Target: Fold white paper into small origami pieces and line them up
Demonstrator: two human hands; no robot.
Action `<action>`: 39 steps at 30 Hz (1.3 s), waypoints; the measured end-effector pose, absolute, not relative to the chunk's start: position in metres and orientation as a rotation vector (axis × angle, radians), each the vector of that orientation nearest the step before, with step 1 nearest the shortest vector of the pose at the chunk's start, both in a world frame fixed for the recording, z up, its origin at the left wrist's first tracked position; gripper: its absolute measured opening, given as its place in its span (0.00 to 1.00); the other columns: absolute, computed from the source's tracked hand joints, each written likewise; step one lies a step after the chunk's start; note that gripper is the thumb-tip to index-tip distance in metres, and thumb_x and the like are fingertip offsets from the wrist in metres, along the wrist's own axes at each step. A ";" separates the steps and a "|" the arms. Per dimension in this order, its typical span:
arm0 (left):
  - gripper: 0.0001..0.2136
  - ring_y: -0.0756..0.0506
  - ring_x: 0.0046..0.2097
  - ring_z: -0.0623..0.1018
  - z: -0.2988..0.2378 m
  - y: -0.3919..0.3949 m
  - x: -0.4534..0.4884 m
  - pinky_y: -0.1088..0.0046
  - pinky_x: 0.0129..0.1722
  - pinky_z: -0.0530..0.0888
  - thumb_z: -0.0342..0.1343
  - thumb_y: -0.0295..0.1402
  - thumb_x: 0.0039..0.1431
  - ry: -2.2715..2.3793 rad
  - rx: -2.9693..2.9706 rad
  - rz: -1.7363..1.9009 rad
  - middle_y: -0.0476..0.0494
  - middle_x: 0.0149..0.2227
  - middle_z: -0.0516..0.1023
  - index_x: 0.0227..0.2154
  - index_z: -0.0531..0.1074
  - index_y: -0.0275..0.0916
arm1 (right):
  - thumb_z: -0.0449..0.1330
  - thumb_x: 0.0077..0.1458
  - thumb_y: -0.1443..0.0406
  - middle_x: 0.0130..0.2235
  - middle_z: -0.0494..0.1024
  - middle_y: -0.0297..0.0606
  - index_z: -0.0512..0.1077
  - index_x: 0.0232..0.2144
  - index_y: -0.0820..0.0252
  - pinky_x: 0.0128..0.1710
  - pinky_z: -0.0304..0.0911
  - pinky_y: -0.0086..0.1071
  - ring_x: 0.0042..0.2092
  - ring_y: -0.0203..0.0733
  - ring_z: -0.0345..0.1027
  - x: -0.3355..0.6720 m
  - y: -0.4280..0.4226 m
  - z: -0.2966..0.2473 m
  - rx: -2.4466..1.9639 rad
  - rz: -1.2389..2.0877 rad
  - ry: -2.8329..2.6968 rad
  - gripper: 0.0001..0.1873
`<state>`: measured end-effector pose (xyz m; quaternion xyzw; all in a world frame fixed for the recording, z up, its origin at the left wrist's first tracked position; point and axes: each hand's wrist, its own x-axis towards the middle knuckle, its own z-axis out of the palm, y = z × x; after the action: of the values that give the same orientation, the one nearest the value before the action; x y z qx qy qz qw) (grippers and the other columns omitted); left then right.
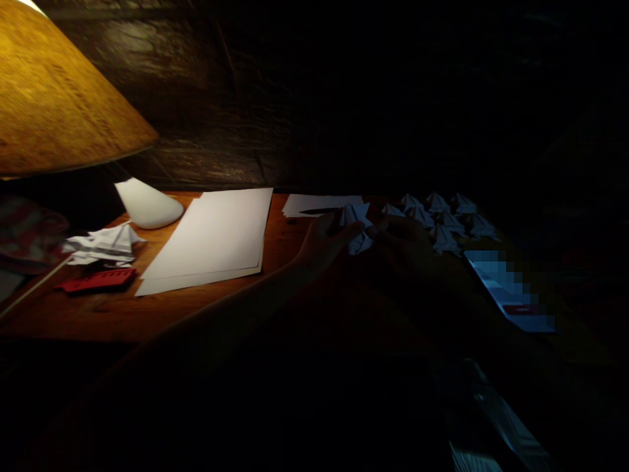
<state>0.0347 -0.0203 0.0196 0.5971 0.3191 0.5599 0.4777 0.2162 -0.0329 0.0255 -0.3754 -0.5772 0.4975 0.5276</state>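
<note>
In the middle of the head view, a small white folded paper figure (358, 244) with pointed corners is held up over the table. My left hand (322, 239) pinches it from the left, thumb across its front. From the right, the closed fingers of my right hand (407, 239) grip its edge; deep shadow hides most of them. Just behind my left hand, a dark pointed object (314, 211) lies by a small stack of white paper (322, 202). Several similar folded paper figures (445, 223) stand grouped to the right of my right hand.
Large white sheets (211, 229) lie left on the wooden table (282, 252). Farther left are a lamp with a yellow shade (59, 98) and white base (147, 203), crumpled-looking folded paper (105, 244) and a red object (98, 280). A bluish lit screen (506, 288) lies right.
</note>
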 end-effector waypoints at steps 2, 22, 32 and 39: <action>0.22 0.45 0.40 0.83 0.017 -0.019 0.035 0.69 0.38 0.79 0.74 0.47 0.50 0.763 1.406 1.328 0.41 0.39 0.84 0.40 0.78 0.36 | 0.78 0.42 0.51 0.24 0.69 0.29 0.70 0.21 0.58 0.28 0.58 0.30 0.27 0.33 0.61 0.216 -0.033 0.028 -0.905 1.220 -1.313 0.24; 0.15 0.49 0.33 0.81 0.015 -0.018 0.033 0.73 0.36 0.77 0.73 0.41 0.47 0.883 1.310 1.166 0.45 0.32 0.83 0.32 0.80 0.35 | 0.74 0.48 0.48 0.29 0.76 0.34 0.74 0.27 0.58 0.31 0.64 0.33 0.31 0.38 0.68 0.222 -0.033 0.022 -1.004 1.256 -1.375 0.22; 0.09 0.49 0.33 0.81 0.018 -0.018 0.034 0.74 0.33 0.76 0.71 0.34 0.52 0.972 1.426 1.143 0.44 0.33 0.85 0.32 0.82 0.34 | 0.71 0.50 0.46 0.27 0.75 0.35 0.74 0.27 0.58 0.30 0.64 0.34 0.31 0.41 0.70 0.228 -0.023 0.009 -1.122 1.132 -1.508 0.22; 0.11 0.48 0.33 0.81 0.017 -0.005 0.025 0.73 0.33 0.77 0.74 0.28 0.47 1.054 1.476 0.876 0.45 0.30 0.83 0.30 0.78 0.35 | 0.70 0.49 0.50 0.33 0.81 0.38 0.79 0.29 0.60 0.36 0.66 0.34 0.34 0.41 0.73 0.236 -0.017 0.019 -1.234 1.004 -1.642 0.18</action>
<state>0.0253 -0.0048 0.0173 0.6194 0.4423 0.3677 0.5344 0.2361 -0.0168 0.0192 -0.4913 -0.6534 0.3996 0.4146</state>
